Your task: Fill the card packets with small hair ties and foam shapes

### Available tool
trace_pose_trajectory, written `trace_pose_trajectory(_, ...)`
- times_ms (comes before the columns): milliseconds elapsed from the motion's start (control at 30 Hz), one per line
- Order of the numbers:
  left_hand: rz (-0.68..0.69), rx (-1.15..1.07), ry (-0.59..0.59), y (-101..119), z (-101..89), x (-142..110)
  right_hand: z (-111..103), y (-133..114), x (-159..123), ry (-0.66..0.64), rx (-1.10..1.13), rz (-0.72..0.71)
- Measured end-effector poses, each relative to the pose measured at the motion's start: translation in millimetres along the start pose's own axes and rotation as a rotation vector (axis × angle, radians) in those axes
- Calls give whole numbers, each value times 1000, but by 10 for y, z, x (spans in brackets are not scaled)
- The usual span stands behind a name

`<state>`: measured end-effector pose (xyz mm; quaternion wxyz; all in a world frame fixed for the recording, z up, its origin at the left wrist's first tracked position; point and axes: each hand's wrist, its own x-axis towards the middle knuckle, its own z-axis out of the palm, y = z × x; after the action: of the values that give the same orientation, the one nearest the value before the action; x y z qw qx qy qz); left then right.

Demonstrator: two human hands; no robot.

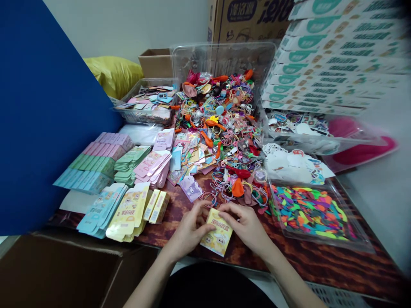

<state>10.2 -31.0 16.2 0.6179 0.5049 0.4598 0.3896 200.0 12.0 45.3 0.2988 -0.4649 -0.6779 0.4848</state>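
A small yellow printed box is held between my two hands at the front edge of the table. My left hand grips its left side, thumb laid on the front face. At the upper right corner, my right hand has its fingers closed on the top end. Whether that end is folded in is hidden by the fingers. Just beyond lies a big heap of small trinkets, hair ties and balloons. To the left are flat yellow cartons and two folded yellow boxes standing side by side.
Blue flat cartons, green ones and pink ones lie left, beside rows of finished-looking boxes. A clear tray of colourful balloons sits right. White packs tower behind it. An open brown carton stands lower left.
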Motion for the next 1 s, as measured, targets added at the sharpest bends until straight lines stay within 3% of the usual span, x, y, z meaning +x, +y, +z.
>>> trace_pose_trajectory(167, 20, -25, 0, 52, 7, 29, -74, -26, 85, -31, 37, 12)
trace_pose_trajectory(333, 28, 49, 34, 56, -36, 31, -46, 26, 122, 65, 104, 38)
trace_pose_trajectory(567, 53, 96, 55, 86, -121, -6, -24, -4, 199, 2, 87, -22)
trace_pose_trajectory(833, 18, -7, 71, -4, -215, -123, 148, 0, 231, -75, 14, -124)
trace_pose_trajectory(1000, 19, -41, 139, -24, -229, -187, 279, 48, 103, 25, 137, -81)
